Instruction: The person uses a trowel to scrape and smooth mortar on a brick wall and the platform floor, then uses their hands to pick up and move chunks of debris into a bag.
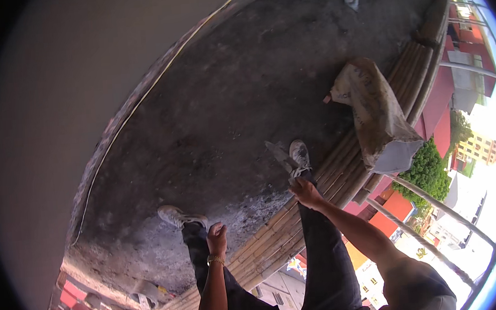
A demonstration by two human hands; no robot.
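Head view looked down on a rough concrete slab (238, 103) high above rooftops, and the right hand (306, 193) was clamped on the handle of a trowel (279, 156), blade pointing away over the slab beside the right shoe (299, 154). The left hand (216, 238), a gold bracelet (215, 261) at the wrist, hung loosely curled and held nothing, near the left shoe (177, 216). A row of bamboo poles (342, 171) ran along the right edge, with a sack (376, 116) slumped across them farther off. For good work, I judged, the blade wanted a low, flat angle and a firm wrist, feet kept on the slab and weight held away from the poles and that open drop.
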